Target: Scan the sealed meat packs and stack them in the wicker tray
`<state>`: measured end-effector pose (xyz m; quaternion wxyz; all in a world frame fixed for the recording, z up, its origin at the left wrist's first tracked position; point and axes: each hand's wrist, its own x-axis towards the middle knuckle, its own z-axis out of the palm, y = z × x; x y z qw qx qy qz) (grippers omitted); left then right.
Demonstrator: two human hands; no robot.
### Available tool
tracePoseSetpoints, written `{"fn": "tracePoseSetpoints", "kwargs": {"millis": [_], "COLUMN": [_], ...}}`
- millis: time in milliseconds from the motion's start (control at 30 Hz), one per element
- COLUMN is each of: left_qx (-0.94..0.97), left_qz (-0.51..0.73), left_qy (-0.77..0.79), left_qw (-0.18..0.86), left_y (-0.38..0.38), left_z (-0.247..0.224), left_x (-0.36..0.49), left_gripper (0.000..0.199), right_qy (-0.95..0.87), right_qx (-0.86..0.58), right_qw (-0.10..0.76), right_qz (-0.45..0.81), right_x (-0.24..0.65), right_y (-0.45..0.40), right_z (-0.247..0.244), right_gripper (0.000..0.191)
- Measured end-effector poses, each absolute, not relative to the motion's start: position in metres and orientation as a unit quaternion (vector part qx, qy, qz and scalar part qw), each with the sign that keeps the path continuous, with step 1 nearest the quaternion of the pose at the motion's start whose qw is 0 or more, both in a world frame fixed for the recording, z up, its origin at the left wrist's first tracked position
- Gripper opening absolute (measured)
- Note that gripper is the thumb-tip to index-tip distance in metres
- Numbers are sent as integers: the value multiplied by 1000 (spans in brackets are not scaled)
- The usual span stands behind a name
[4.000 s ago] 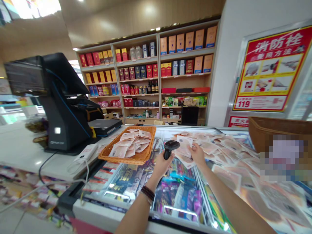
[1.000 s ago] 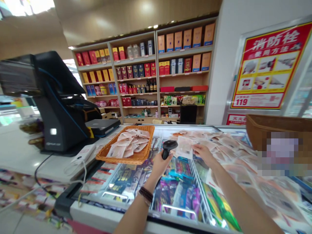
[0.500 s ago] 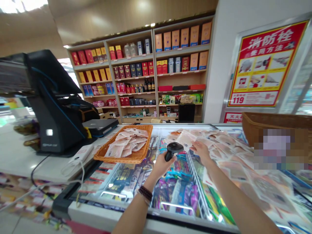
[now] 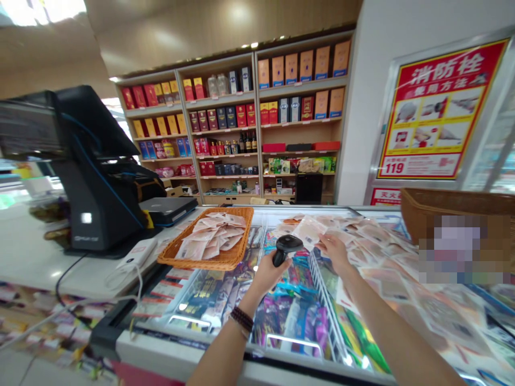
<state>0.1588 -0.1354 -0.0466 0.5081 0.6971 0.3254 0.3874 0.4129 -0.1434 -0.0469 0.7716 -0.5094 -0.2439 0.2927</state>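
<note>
My left hand is closed around the handle of a black barcode scanner, whose head points to the right. In my right hand a small clear packet is pinched between thumb and fingers, its flat side facing me. The scanner head is close beside this packet, above the freezer's glass top. Many similar packets lie spread over the glass to the right of my right hand. An orange wicker basket with a heap of such packets stands to the left of my left hand.
Under the glass of the chest freezer lie colourful wrapped goods. A black checkout terminal and a white box with a cable stand at left. A brown basket is at right; shelves of boxes rise behind.
The view has shifted very slightly. Both hands keep nearly the same place, with the packet still held beside the scanner.
</note>
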Motion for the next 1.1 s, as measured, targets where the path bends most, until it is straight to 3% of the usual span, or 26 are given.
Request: {"fn": "tracePoseSetpoints", "kwargs": {"millis": [367, 633, 933, 1100], "left_qx": [650, 618, 551, 534], "left_qz": [492, 558, 590, 599], "left_qy": [351, 447, 536, 552], "left_qw": [460, 327, 246, 227], "left_y": [-113, -93, -90, -96], "left_z": [5, 49, 41, 30], "left_x": [121, 25, -70, -101], "left_gripper": [41, 31, 38, 44], "right_qy": [-178, -211, -286, -323], "right_qx": [-455, -436, -412, -390], "right_qw": [804, 780, 706, 673], "right_qz": [340, 396, 501, 539], "right_x": [412, 314, 168, 140], "right_y": [-103, -19, 39, 43], "right_z": [-41, 10, 49, 48], "right_gripper": [30, 29, 32, 27]}}
